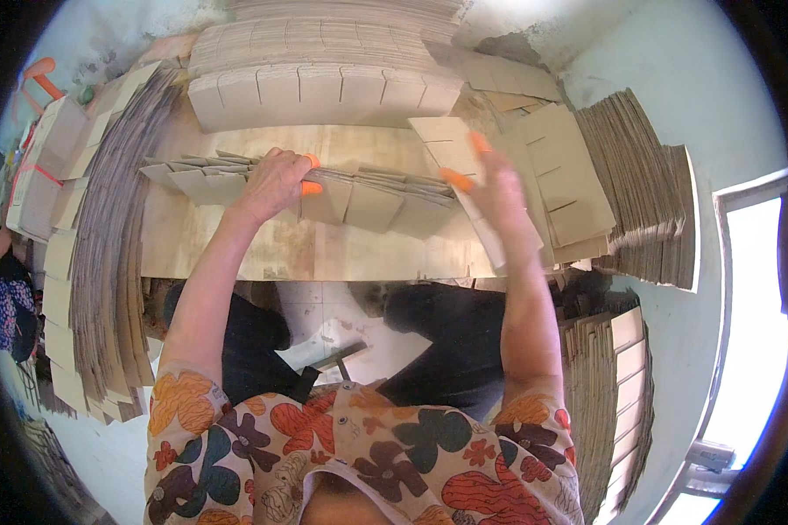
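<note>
My left hand (276, 185) is closed over the top edge of a bundle of interlocked cardboard dividers (375, 203), which stretches across the wooden table (236, 249). Orange finger covers sit on the thumb and a finger of that hand. To the right, my right hand (502, 192), slightly blurred and wearing orange covers too, grips a long slotted cardboard strip (440, 142). The strip slants across the bundle's right end; whether the two touch I cannot tell.
Slotted cardboard is stacked along the table's far side (324, 92). More strips (565, 179) lie at right, beside a tall stack (635, 184). Another long stack (105, 254) lines the left. Cardboard (626, 376) also stands low at right. Part of another person (9, 293) shows far left.
</note>
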Tool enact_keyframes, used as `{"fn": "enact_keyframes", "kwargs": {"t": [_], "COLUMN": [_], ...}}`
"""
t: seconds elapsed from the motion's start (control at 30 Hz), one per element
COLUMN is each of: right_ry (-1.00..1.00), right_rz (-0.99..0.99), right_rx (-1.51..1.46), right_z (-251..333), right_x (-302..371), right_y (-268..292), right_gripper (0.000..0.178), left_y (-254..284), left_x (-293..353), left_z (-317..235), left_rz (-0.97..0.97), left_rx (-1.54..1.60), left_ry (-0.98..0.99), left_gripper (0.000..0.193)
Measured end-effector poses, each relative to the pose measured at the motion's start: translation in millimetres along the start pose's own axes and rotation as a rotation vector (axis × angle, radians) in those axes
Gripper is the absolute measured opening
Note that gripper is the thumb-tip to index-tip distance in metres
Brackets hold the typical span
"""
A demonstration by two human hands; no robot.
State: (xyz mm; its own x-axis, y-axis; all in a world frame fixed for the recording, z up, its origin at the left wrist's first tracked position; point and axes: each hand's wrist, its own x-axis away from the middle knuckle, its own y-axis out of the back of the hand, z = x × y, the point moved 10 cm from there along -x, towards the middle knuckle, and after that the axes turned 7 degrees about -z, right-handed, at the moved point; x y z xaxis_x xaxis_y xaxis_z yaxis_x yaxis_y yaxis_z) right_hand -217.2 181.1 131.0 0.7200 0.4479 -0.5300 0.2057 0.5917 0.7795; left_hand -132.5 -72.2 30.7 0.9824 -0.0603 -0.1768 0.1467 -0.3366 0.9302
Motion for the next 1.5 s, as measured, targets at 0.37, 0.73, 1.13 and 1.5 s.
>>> {"fn": "enact_keyframes", "kwargs": {"t": [0.37,0.73,1.13,1.5], "right_ry": [-0.851,-0.700,-0.569,-0.648], "right_rz": [0.580,-0.693,-0.248,-0.506], "right_rx": [-0.295,0.286,0.380,0.203], "right_z": [-152,-155,-277,-222], "right_x": [81,62,92,65], "right_y": [-11,186,83,110], "right_gripper": [0.077,0.039,0.041,0.030], "left_y": [20,67,309,291], "left_x": [13,60,215,287], "left_z": [-28,-65,-61,151], "left_rz": [-0.051,-0.073,-0.763,-0.422], "left_rx": [0.000,-0.188,-0.930,-1.311], "left_ry": [-0.128,-0.224,0.048,0.596], "left_gripper": [0.033,0.030,0.039,0.038]}}
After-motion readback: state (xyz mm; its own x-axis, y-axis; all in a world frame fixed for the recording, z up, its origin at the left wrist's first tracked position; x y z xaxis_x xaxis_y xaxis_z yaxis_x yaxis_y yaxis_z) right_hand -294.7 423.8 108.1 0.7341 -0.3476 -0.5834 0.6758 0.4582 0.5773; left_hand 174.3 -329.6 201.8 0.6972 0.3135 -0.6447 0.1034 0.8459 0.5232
